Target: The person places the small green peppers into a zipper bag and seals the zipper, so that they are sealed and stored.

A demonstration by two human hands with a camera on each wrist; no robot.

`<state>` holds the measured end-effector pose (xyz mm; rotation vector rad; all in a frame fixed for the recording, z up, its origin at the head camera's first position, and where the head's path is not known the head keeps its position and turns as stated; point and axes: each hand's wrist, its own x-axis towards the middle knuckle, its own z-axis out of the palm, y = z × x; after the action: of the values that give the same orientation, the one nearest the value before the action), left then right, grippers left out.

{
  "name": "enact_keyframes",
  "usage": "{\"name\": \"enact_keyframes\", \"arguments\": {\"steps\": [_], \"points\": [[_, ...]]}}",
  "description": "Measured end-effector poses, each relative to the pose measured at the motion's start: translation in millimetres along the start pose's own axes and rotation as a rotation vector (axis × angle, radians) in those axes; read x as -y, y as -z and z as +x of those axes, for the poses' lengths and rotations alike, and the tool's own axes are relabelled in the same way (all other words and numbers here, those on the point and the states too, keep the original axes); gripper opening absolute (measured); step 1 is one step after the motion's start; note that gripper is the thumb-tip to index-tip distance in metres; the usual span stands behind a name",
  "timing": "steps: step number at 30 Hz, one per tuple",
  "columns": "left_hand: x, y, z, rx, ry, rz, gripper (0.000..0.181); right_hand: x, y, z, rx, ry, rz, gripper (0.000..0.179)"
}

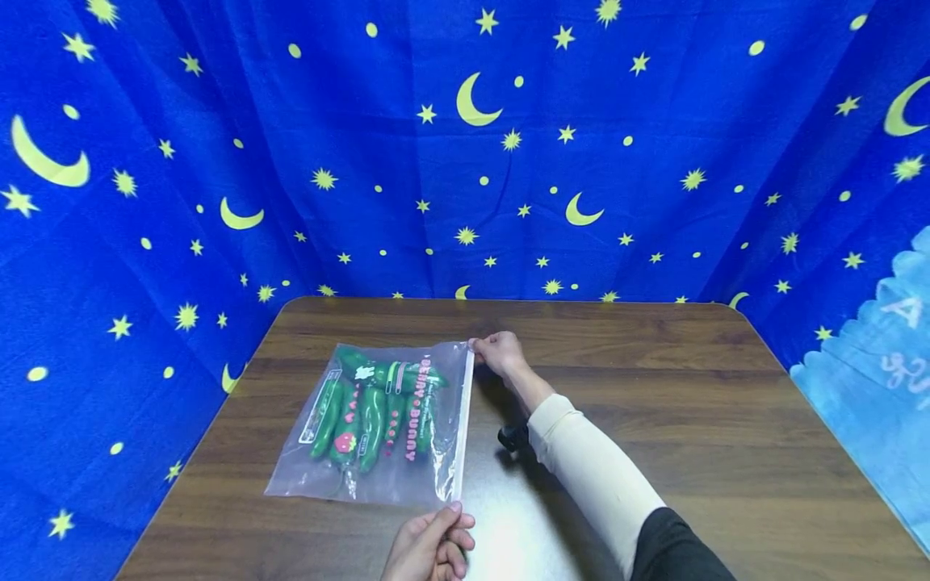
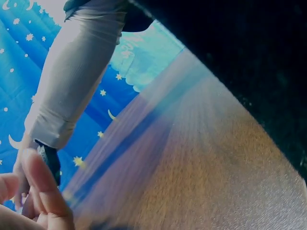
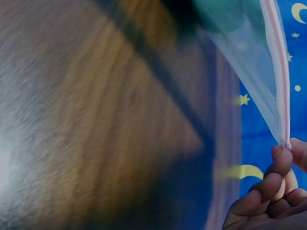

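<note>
A clear zip bag (image 1: 305, 476) printed with pink lettering and a strawberry holds several green, long vegetables (image 1: 373, 415) that look like cucumbers or peppers. Its zip edge runs along the right side. At the far corner of that edge, my right hand (image 1: 501, 353) pinches the bag between thumb and fingers; the right wrist view shows the same pinch on the zip strip (image 3: 283, 86). My left hand (image 1: 432, 545) pinches the near corner with thumb and index finger. In the left wrist view the left fingers (image 2: 45, 187) show, but the bag is hardly visible.
The bag is over a brown wooden table (image 1: 654, 403). A small black object (image 1: 513, 438) shows beside the right wrist. Blue cloth (image 1: 465, 161) with yellow moons and stars hangs behind and on the left, and a light blue cloth (image 1: 872, 371) hangs at the right.
</note>
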<state>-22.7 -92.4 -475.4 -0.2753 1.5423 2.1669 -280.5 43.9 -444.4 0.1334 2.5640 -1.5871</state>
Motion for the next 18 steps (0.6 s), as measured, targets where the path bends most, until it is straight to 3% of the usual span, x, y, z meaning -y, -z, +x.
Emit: {"name": "enact_keyframes", "arguments": {"steps": [7, 18], "points": [[-2.6, -2.2, -1.1, 0.083, 0.016, 0.025, 0.047, -10.0, 1.4, -1.7, -0.001, 0.015, -0.031, 0.033], [-10.5, -3.8, 0.0, 0.118, 0.018, 0.012, 0.042, -19.9, 0.2, 1.0, -0.015, -0.011, -0.081, 0.036]]}}
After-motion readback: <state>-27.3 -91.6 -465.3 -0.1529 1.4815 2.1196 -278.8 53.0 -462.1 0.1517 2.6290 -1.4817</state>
